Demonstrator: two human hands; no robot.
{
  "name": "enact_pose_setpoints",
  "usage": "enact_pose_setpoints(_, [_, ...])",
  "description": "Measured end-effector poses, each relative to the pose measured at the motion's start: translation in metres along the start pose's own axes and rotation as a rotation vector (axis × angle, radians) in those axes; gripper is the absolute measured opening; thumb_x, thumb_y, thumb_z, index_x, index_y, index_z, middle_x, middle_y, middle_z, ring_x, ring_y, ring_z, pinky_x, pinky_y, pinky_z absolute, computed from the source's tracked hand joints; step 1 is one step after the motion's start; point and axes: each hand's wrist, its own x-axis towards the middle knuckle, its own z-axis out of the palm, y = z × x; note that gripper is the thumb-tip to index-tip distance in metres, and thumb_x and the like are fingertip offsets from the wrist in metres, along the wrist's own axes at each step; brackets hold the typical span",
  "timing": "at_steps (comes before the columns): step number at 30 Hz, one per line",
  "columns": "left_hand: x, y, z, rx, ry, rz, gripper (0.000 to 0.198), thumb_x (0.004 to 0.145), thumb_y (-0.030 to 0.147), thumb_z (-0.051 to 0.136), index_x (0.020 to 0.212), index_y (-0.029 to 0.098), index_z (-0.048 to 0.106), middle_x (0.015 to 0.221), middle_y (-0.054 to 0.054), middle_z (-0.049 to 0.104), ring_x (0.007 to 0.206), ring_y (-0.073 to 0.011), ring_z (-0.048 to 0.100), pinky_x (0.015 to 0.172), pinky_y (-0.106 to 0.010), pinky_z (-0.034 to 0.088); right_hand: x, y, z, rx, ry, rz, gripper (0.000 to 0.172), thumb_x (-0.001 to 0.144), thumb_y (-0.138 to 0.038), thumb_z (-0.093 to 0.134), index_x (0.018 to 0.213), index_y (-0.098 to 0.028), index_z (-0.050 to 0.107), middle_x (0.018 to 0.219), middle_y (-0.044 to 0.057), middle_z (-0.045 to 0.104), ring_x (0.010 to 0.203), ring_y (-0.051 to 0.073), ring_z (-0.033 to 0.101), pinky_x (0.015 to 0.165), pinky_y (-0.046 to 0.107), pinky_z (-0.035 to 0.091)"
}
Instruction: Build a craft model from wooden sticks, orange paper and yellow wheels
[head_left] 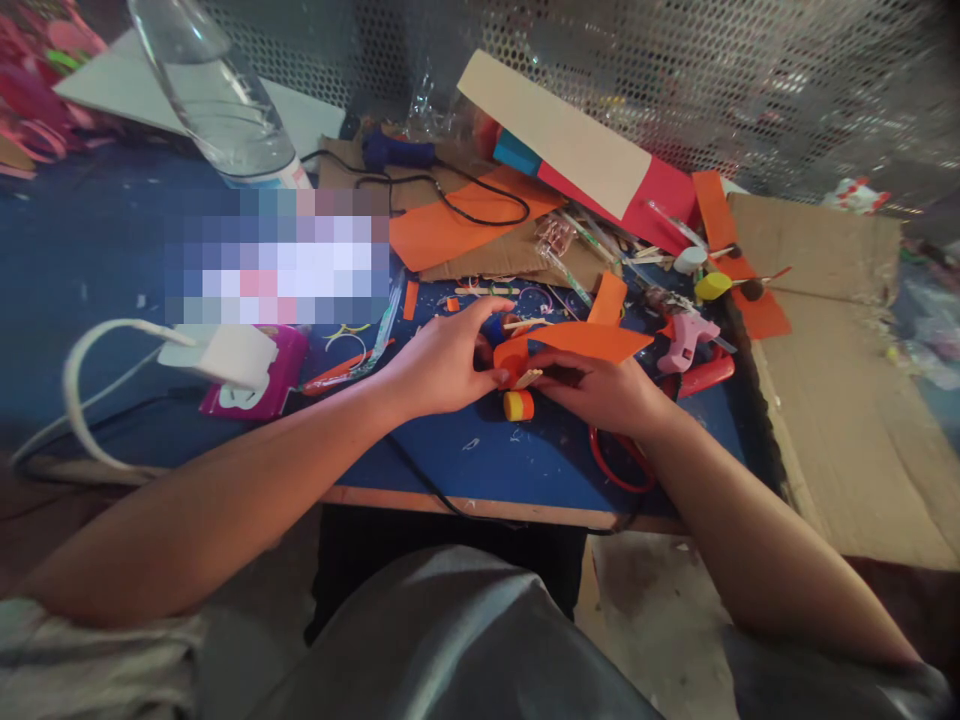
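Both hands meet over the blue tabletop around an orange paper strip. My left hand pinches the strip's folded left end between thumb and fingers. From the other side my right hand grips the same strip, its fingers partly hidden beneath it. Small wooden sticks poke out near the fingertips. Just below them is a bottle cap wrapped in yellow and orange; whether it is joined to the strip I cannot tell. A dark blue round piece shows beside my left fingers.
A pink glue gun and red-handled scissors lie by my right hand. Left are a white charger on a magenta socket block and a water bottle. Cardboard covers the right side; coloured paper is piled behind.
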Motion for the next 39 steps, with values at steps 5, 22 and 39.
enact_pose_setpoints(5, [-0.001,-0.002,0.0,-0.024,0.0,0.012,0.083,0.089,0.026,0.082,0.166,0.024,0.052,0.111,-0.007,0.088,0.113,-0.0306,0.084,0.098,-0.04,0.058,0.004,-0.005,-0.003,0.062,-0.05,0.057,0.01,0.094,-0.023,0.075,0.099,-0.019,0.083,0.082,0.005,0.081,0.071,0.021,0.073,0.067,0.03,0.053])
enact_pose_setpoints(22, [0.0,0.001,0.001,0.007,0.03,0.002,0.08,0.091,0.021,0.078,0.166,0.023,0.05,0.104,-0.004,0.086,0.104,-0.0278,0.083,0.091,-0.038,0.057,0.008,-0.017,-0.007,0.157,-0.046,0.126,0.021,0.092,-0.03,0.08,0.109,-0.018,0.082,0.084,0.005,0.082,0.072,0.022,0.073,0.064,0.029,0.05])
enact_pose_setpoints(39, [0.001,-0.002,0.001,0.022,0.068,0.043,0.075,0.09,0.021,0.08,0.159,0.024,0.053,0.101,-0.003,0.086,0.099,-0.0269,0.082,0.086,-0.037,0.055,0.007,-0.014,-0.007,0.127,-0.082,0.135,0.032,0.093,-0.038,0.082,0.12,-0.02,0.08,0.088,0.005,0.084,0.071,0.023,0.075,0.063,0.031,0.052])
